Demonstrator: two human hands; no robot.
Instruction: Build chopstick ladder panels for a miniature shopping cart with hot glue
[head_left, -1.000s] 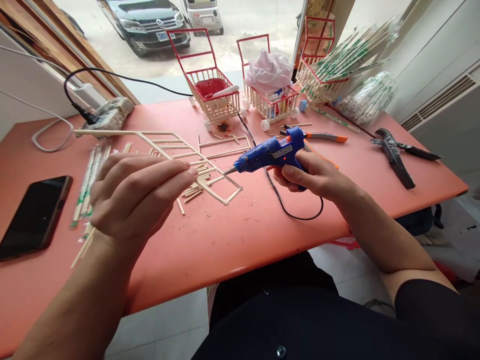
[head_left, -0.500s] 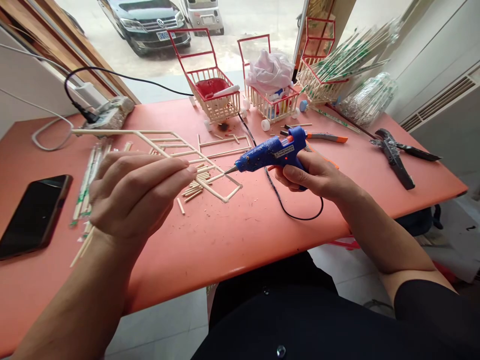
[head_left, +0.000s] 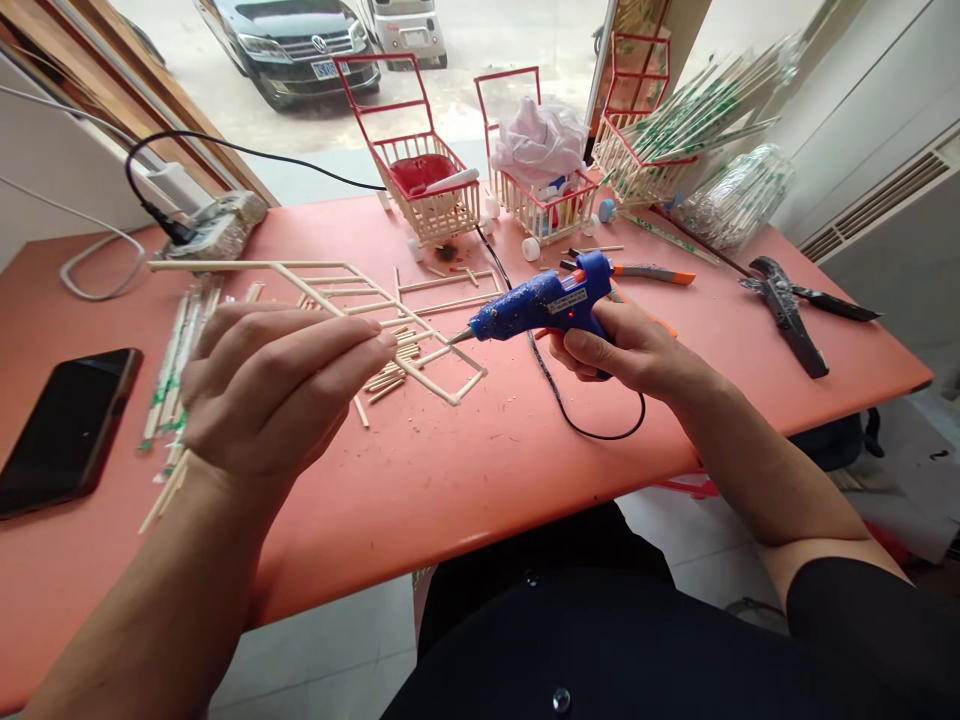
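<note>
My left hand [head_left: 277,375] pinches a pale wooden stick frame [head_left: 311,285] built like a small ladder, holding it above the table. In my right hand [head_left: 626,345] is a blue hot glue gun [head_left: 536,300], its small red light showing. The metal nozzle points left and meets the frame at a joint near a crossbar's end; whether glue is flowing is too small to see. Beneath the frame lie several short cut sticks [head_left: 386,380] and a flat stick rectangle [head_left: 450,292]. My left fingertips hide part of the frame.
Three small stick carts with red rims, among them a left one [head_left: 427,190], stand along the back. Pliers [head_left: 656,273] and black cutters [head_left: 787,310] lie right. A phone [head_left: 67,430], bundled sticks [head_left: 172,370] and a wrapped power strip [head_left: 217,225] are left. The glue gun's cord [head_left: 559,395] loops across the table [head_left: 450,480].
Almost nothing differs. The frame and my left hand have shifted very slightly to the right, while the nozzle stays at the same joint.
</note>
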